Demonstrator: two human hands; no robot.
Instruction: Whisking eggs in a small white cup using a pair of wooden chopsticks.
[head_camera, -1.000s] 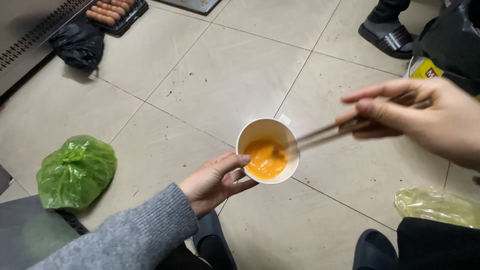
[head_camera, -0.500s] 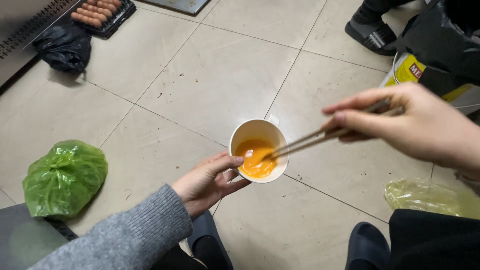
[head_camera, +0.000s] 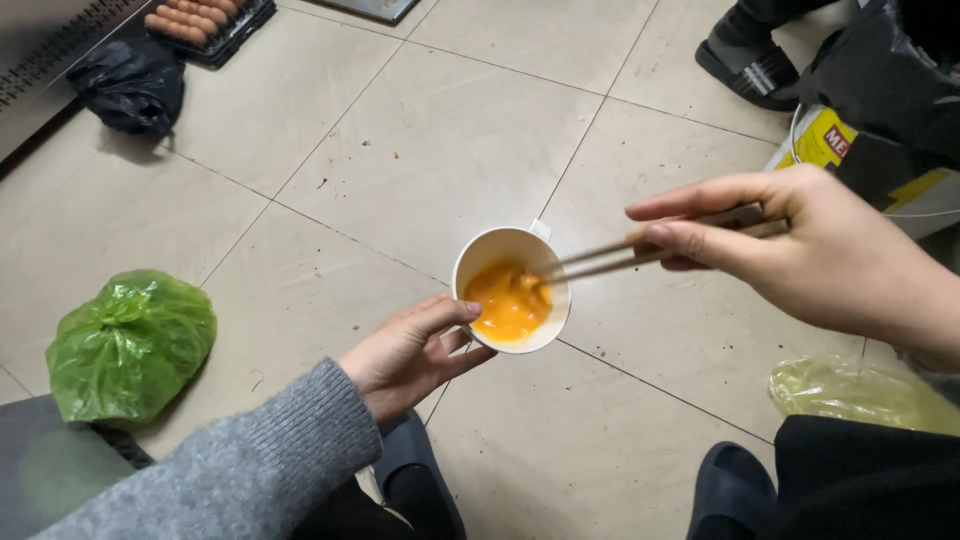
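My left hand (head_camera: 415, 348) grips a white paper cup (head_camera: 512, 252) by its side, thumb on the rim, held over the tiled floor. Yellow beaten egg (head_camera: 508, 304) fills the bottom of the cup. My right hand (head_camera: 800, 245) pinches a pair of chopsticks (head_camera: 640, 256) whose tips dip into the egg. A grey knit sleeve covers my left forearm.
A tied green plastic bag (head_camera: 130, 345) lies on the floor at the left. A black bag (head_camera: 130, 85) and a tray of brown eggs (head_camera: 200, 20) sit at the top left. A yellowish clear bag (head_camera: 860, 392) lies at the right. Another person's black shoe (head_camera: 745, 65) stands at the top right beside a yellow and white container (head_camera: 840, 150).
The chopstick tips have shifted inside the cup and my right hand has moved slightly; the view has drifted, so the cup sits a little higher and further left in the frame.
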